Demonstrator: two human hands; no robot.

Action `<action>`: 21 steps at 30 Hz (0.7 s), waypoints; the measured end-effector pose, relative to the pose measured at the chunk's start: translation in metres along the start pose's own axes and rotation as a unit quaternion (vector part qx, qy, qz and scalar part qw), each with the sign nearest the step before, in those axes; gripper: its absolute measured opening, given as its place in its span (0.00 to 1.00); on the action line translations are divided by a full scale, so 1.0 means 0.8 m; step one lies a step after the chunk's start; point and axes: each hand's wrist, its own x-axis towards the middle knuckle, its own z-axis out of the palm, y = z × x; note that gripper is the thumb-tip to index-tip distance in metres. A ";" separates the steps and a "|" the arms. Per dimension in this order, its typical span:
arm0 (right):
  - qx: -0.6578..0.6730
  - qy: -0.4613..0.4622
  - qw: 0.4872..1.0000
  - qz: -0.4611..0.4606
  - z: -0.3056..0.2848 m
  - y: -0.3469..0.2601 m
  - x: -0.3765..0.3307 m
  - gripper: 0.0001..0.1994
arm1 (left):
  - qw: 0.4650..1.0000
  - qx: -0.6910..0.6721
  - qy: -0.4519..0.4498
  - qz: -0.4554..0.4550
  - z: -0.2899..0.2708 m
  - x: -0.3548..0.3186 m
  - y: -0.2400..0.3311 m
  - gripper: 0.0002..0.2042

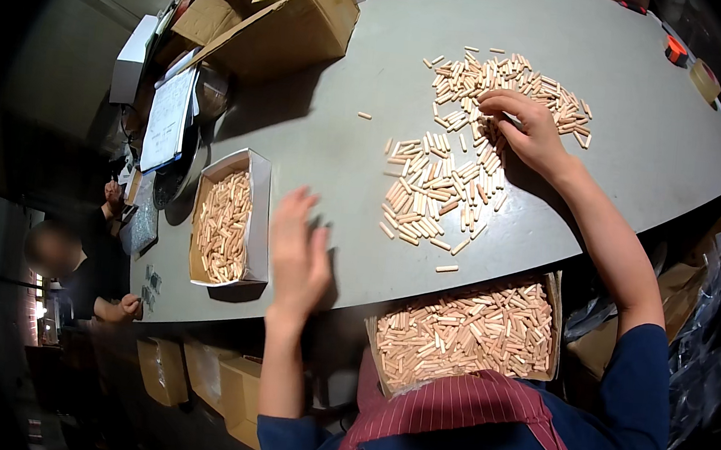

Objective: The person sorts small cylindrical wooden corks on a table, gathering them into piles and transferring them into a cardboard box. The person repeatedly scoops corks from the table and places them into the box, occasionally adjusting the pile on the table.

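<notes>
A grey table (pixel 317 135) carries a spread of wooden dowels (pixel 446 177). A box (pixel 542 301) of dowels sits at the near edge, a tray (pixel 258 216) of them to the left. The right hand (pixel 527 132) rests on the pile's far part, fingers curled on dowels. The left hand (pixel 298 254) hovers open beside the tray, holding nothing.

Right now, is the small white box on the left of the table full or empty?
Partly full. The small white box lies open, a loose layer of wooden dowels inside, bare cardboard at its ends.

Left hand (pixel 300 254) raised flat, fingers spread; right hand (pixel 527 132) stretched forward, fingers curled downward.
</notes>
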 end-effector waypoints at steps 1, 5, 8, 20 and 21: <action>-0.001 0.008 1.000 -0.003 0.000 0.003 0.000 0.13 | 0.998 -0.049 -0.044 0.004 0.017 0.004 0.012 0.26; 0.008 0.021 1.000 0.004 0.000 0.005 0.003 0.13 | 0.983 -0.072 -0.166 0.025 0.066 0.015 0.034 0.34; 0.015 0.003 1.000 0.027 -0.001 0.009 0.003 0.15 | 0.978 0.000 -0.193 0.080 0.068 0.018 0.051 0.37; 0.013 0.010 1.000 0.026 -0.001 0.004 0.003 0.14 | 0.945 0.023 -0.284 0.160 0.023 -0.022 0.079 0.49; 0.013 0.009 1.000 0.023 -0.001 0.007 0.002 0.14 | 0.940 0.032 -0.291 0.173 0.019 -0.025 0.083 0.49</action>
